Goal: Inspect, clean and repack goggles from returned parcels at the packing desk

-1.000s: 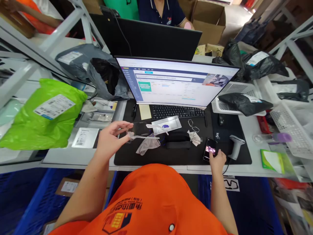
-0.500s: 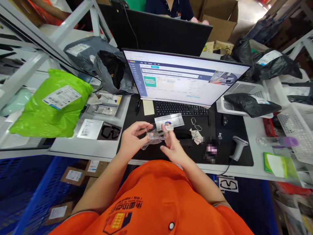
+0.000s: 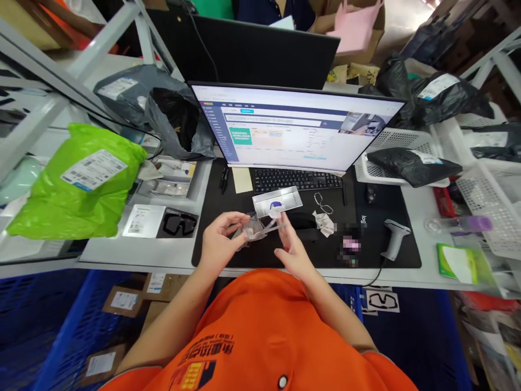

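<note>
Both of my hands meet over the black desk mat [image 3: 378, 255] in front of the keyboard [image 3: 297, 179]. My left hand [image 3: 217, 241] pinches a pair of clear-framed glasses [image 3: 260, 228], and my right hand [image 3: 291, 247] grips them at the other end. Under the glasses a grey cloth pouch [image 3: 240, 241] lies on the mat. A silver box [image 3: 277, 202] with a blue mark sits just beyond my fingers. A black glasses case [image 3: 303, 221] lies to the right of my hands.
A wide monitor [image 3: 293, 127] stands behind the keyboard. A phone [image 3: 352, 244] and a barcode scanner [image 3: 394, 236] lie on the right of the mat. A green parcel [image 3: 73, 184] sits at left. White baskets [image 3: 407, 144] with black bags stand at right. A person works behind the monitor.
My right hand left the phone at the right and came to the middle, where it joined my left hand on the glasses. The left hand drew slightly nearer to me.
</note>
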{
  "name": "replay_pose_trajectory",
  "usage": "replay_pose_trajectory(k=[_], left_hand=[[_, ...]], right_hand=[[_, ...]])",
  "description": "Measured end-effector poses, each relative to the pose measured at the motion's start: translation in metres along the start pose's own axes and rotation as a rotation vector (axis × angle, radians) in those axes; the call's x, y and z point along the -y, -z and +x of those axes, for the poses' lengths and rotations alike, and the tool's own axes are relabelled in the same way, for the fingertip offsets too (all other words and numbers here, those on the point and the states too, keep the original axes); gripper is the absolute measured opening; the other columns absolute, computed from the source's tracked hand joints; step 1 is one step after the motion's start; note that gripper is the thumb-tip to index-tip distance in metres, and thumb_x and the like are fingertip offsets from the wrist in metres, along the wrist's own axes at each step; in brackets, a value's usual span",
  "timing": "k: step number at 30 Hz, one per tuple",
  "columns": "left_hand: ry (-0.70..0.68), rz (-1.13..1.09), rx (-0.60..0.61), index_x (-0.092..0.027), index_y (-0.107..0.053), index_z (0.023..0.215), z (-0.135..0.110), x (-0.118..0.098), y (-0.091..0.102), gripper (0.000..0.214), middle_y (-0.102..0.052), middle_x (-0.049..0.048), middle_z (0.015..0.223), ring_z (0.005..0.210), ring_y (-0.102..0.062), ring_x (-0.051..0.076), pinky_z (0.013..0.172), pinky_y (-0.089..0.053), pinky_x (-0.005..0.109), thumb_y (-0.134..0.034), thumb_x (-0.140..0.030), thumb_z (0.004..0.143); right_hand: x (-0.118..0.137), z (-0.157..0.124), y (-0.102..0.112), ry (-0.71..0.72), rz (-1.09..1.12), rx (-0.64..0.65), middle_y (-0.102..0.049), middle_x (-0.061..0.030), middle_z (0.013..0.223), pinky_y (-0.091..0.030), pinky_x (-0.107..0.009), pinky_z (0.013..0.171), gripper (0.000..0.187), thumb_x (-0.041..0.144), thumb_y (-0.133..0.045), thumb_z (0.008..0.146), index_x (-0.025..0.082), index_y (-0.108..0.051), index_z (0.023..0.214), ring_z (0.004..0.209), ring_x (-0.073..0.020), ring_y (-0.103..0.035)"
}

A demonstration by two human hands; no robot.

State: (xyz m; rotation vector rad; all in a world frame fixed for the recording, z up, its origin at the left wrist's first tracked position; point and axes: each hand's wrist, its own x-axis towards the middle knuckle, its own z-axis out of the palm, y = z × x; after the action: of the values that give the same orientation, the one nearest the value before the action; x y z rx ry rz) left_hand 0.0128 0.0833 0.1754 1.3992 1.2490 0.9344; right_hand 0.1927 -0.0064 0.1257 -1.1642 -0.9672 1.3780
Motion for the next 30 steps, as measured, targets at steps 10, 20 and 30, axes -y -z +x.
replay_pose_trajectory(k=[10,20,30], left_hand=[[-0.142,0.362,0.346,-0.02,-0.072,0.101,-0.003,0.007,-0.036,0.029,-0.076,0.0072,0.105,0.097,-0.074,0.025,0.099,-0.059,0.043,-0.07,-0.032,0.075],[-0.087,0.344,0.598,-0.022,-0.069,0.099,-0.008,0.016,-0.071,0.036,-0.078,0.0076,0.103,0.097,-0.076,0.028,0.097,-0.06,0.044,-0.071,-0.042,0.069],[-0.309,0.459,0.806,-0.024,-0.068,0.109,-0.004,0.018,-0.047,0.035,-0.075,0.0073,0.113,0.105,-0.072,0.028,0.1,-0.057,0.047,-0.064,-0.037,0.077]], right_hand=[[0.03,-0.027,0.059,0.205,-0.325,-0.284,-0.07,-0.0089,0.11,-0.057,-0.026,0.067,0.039,0.017,-0.062,0.084,0.022,-0.07,0.122,0.078,-0.0141,-0.067],[0.062,-0.083,0.085,0.204,-0.511,-0.22,-0.073,-0.0066,0.098,-0.056,-0.024,0.073,0.019,0.033,-0.073,0.089,0.021,-0.077,0.103,0.087,-0.0169,-0.069],[0.039,-0.111,0.037,0.225,-0.57,-0.403,-0.075,-0.0074,0.093,-0.056,-0.026,0.076,0.013,0.027,-0.069,0.091,0.02,-0.08,0.094,0.084,-0.0177,-0.07]])
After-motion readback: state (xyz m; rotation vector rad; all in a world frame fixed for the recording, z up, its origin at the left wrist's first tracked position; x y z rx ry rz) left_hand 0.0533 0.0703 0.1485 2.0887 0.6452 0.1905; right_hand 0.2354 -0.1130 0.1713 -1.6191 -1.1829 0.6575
